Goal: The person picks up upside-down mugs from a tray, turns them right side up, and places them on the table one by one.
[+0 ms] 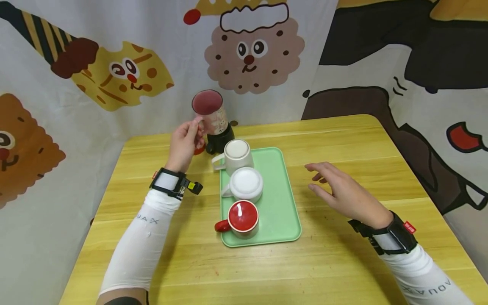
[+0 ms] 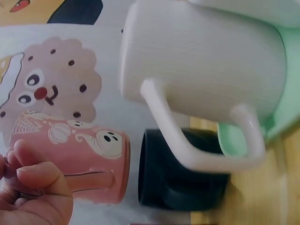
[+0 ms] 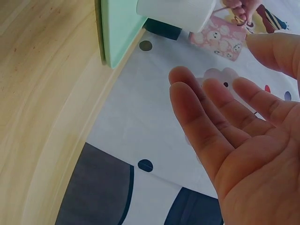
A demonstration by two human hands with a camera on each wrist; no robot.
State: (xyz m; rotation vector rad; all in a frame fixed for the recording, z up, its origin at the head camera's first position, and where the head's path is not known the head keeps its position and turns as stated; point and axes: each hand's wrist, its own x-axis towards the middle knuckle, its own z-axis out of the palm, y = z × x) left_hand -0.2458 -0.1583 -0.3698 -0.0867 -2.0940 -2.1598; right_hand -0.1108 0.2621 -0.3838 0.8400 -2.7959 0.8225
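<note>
Head view: my left grip [image 1: 184, 142] pinches the handle [image 2: 91, 181] of the pink mug [image 1: 215, 119], which sits just right of it, mouth up, long axis nearly upright, above the black mug [image 1: 221, 139]. Left wrist view shows a gap between mugs that head view hides. My right grip [image 1: 345, 195], fingers relaxed, hovers above the counter [image 1: 335, 135].

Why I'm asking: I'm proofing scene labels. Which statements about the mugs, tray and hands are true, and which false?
1. The left hand holds the pink mug by its handle. True.
2. Both hands grip mugs. False: the right hand is empty.
3. The red-handled mug stands at the near end of the green tray. True.
4. The pink mug stands on the table. False: it is held up, apart from the black mug below.
</note>
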